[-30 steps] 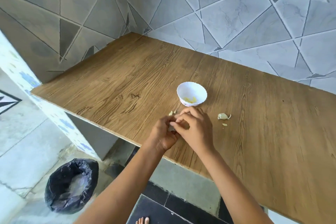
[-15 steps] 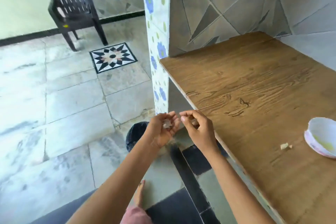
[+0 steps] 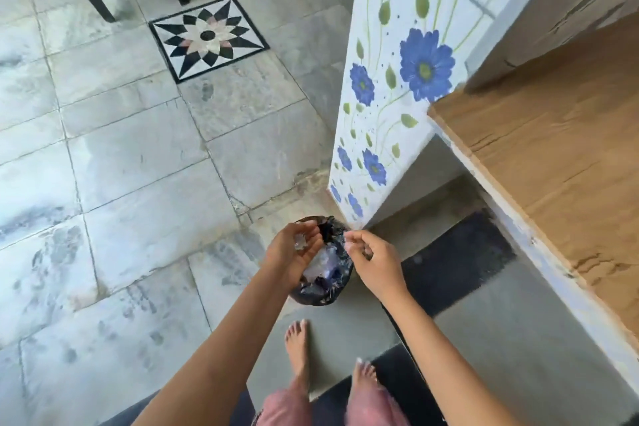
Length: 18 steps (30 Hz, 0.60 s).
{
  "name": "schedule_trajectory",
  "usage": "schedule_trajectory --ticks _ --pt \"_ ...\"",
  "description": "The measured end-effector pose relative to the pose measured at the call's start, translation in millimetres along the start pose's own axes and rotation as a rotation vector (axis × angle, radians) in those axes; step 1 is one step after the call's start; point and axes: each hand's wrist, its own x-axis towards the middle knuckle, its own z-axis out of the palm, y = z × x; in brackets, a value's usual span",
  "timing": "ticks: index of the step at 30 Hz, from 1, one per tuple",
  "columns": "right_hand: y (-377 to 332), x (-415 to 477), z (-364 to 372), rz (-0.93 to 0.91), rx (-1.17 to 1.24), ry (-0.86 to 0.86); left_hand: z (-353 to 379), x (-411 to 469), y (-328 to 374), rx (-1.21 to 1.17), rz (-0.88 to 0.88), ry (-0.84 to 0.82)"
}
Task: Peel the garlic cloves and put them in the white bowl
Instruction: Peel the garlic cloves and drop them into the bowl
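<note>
Hands have swung down: my left hand (image 3: 294,252) cups garlic skins (image 3: 300,243), grip wide, over the bin bag (image 3: 326,278) at 6 o'clock; right hand (image 3: 375,261) pinches a pale piece (image 3: 349,244), perhaps the clove. Next I tip the skins, then return to the worktop (image 3: 553,166) at 3 o'clock; bowl unseen.

- garlic bits (image 3: 300,243): a small, pale, half-clear clump lying loose in the cupped, upturned palm of the left hand (image 3: 294,254). too blurred to tell skin from clove. the fingers curve gently beside it and do not close over it.
- scrap (image 3: 348,245): a tiny whitish fleck pinched at the thumb and forefinger tips of the right hand (image 3: 375,263), just beside the left palm but apart from the clump. its shape is too blurred to make out.
- both pieces are held in the air, right over the open mouth of the black bag (image 3: 325,290) on the floor.
</note>
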Motion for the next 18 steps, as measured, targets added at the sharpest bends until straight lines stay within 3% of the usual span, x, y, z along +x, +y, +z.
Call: schedule_trajectory --ticks 11,18 --pt "239 154 179 0.344 -0.077 -0.111 -89 347 -106 0.337 -0.135 0.202" --pt "315 175 236 0.403 -0.045 -0.135 -125 432 -162 0.576 -0.221 0.086"
